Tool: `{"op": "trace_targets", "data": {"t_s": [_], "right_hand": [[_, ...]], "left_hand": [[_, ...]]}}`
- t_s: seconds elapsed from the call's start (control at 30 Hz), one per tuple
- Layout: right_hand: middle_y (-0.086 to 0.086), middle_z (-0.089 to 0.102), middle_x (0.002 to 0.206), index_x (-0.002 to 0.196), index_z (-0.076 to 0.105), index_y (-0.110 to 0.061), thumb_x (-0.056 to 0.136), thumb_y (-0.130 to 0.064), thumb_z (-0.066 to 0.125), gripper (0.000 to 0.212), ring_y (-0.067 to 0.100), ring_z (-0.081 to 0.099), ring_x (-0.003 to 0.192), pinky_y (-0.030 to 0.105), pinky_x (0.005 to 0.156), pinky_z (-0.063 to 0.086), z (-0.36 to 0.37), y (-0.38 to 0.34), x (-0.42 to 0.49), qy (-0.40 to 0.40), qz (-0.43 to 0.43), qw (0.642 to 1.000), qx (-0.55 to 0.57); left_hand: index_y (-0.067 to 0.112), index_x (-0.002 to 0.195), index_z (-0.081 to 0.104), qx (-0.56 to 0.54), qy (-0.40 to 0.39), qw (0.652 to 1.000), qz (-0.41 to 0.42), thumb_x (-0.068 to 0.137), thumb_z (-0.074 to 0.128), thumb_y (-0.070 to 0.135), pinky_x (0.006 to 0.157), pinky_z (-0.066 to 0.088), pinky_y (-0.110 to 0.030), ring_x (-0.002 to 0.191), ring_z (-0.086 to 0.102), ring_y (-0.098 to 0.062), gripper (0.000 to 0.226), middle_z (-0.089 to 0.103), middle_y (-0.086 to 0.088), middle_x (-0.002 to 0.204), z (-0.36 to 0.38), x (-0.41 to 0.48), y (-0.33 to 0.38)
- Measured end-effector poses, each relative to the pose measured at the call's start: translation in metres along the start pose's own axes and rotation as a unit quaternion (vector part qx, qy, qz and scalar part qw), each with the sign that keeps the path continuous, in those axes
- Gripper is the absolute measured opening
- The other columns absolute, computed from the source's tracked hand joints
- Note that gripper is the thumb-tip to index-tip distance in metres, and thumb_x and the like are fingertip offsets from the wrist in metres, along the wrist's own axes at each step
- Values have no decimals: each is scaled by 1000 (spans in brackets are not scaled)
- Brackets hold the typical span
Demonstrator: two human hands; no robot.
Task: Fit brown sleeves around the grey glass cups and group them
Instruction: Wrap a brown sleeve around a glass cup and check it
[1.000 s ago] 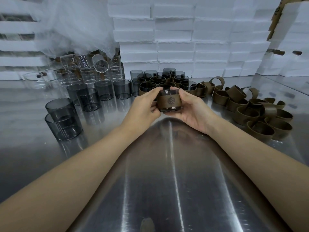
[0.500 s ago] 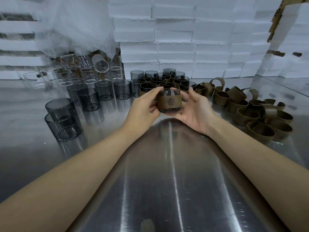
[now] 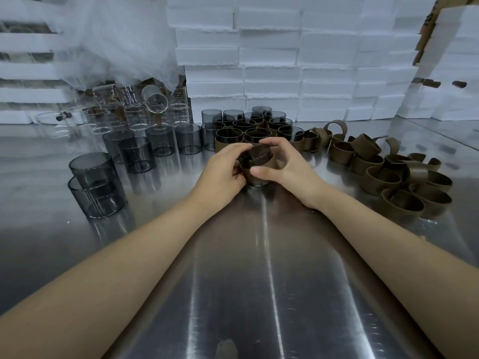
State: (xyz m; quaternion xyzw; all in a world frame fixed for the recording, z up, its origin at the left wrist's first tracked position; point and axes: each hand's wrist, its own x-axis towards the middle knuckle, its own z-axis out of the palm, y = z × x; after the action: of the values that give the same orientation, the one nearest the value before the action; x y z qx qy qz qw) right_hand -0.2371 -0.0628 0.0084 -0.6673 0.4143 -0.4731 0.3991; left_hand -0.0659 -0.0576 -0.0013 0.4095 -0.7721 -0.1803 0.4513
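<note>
Open room on counter (image 3: pixel 259 281) toward near edge. Crowded along far edge: sleeved group (image 3: pixel 248 129) centre, bare grey cups (image 3: pixel 137 155) left, loose brown sleeves (image 3: pixel 388 177) right. Mid-counter, just before the group: sleeved cup (image 3: pixel 256 164), gripped by left hand (image 3: pixel 223 171) and right hand (image 3: pixel 289 167), fingers (image 3: pixel 272 145) curled over rim, right thumb pressing on sleeve.

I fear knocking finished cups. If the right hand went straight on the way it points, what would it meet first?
Beyond the sleeved cup it grips, the right hand points forward-left at the group of finished cups; likely their front row comes first, though depth is unclear.
</note>
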Motion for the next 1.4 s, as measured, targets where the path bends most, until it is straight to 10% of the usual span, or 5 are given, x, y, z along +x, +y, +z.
{"op": "trace_targets", "data": {"t_s": [0.3, 0.5, 0.73, 1.13, 1.4], "right_hand": [[-6, 59, 120, 124, 51, -23, 77, -28, 80, 56, 10, 56, 115, 38, 103, 45, 0, 5, 2, 11, -18, 988, -150], [0, 51, 121, 117, 50, -21, 75, -25, 82, 53, 11, 53, 112, 28, 98, 45, -1, 4, 2, 59, -40, 983, -170], [-3, 49, 86, 109, 56, -17, 79, -14, 77, 37, 2, 47, 69, 6, 67, 38, -2, 4, 2, 115, -83, 964, -227], [2, 64, 108, 134, 52, -19, 90, -5, 60, 48, 16, 58, 101, 14, 87, 41, 2, 5, -2, -46, -91, 956, -276], [0, 48, 142, 145, 41, -18, 92, -14, 62, 57, 12, 41, 131, 18, 108, 28, -1, 5, -1, -76, -88, 930, -348]], "left_hand": [[7, 137, 53, 104, -31, 994, 9, 81, 50, -15, 114, 34, -26, 142, 36, -15, 61, 41, -5, 152, 0, 0, -2], [11, 144, 45, 85, -38, 995, -19, 87, 53, -6, 92, 29, 4, 135, 44, -13, 60, 33, -3, 157, 0, 0, 0], [15, 154, 26, 151, -57, 986, -48, 88, 52, 2, 111, 30, -22, 142, 35, -19, 72, 23, -2, 162, 0, 0, 1], [15, 155, 16, 614, 9, 752, -240, 95, 46, 41, 110, -17, -60, 144, -18, -48, 72, -15, -22, 161, -32, 5, -9], [12, 155, 12, 571, 21, 736, -365, 97, 34, 51, 112, -10, -66, 148, -2, -45, 73, 4, -30, 158, -60, -1, -32]]}}
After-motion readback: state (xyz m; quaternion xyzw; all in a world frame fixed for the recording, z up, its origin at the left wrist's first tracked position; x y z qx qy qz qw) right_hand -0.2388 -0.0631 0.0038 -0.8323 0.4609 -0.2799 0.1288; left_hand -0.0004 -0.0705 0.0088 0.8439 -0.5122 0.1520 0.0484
